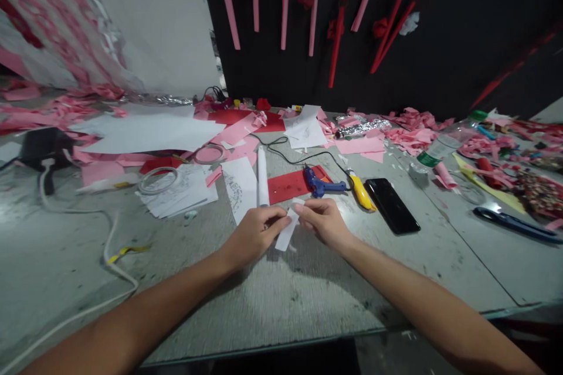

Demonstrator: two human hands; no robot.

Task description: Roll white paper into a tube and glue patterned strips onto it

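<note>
Between my two hands, above the table (246, 304), is a small white paper strip (285, 235). My left hand (255, 234) pinches its left edge between thumb and fingers. At the strip's upper end, the thumb and fingertips of my right hand (324, 220) close on it. Just beyond the hands lie a red paper piece (285, 186), a rolled white paper tube (263, 176) and a blue glue gun (323, 183). The glue gun's front part rests over the red paper.
To the right are a yellow-handled tool (361, 192), a black phone (393, 205), a plastic bottle (444, 143) and a dark cutter (514, 224). At left are drawn sheets (176, 193), a white cable (112, 228) and a black adapter (46, 146). Pink scraps line the back.
</note>
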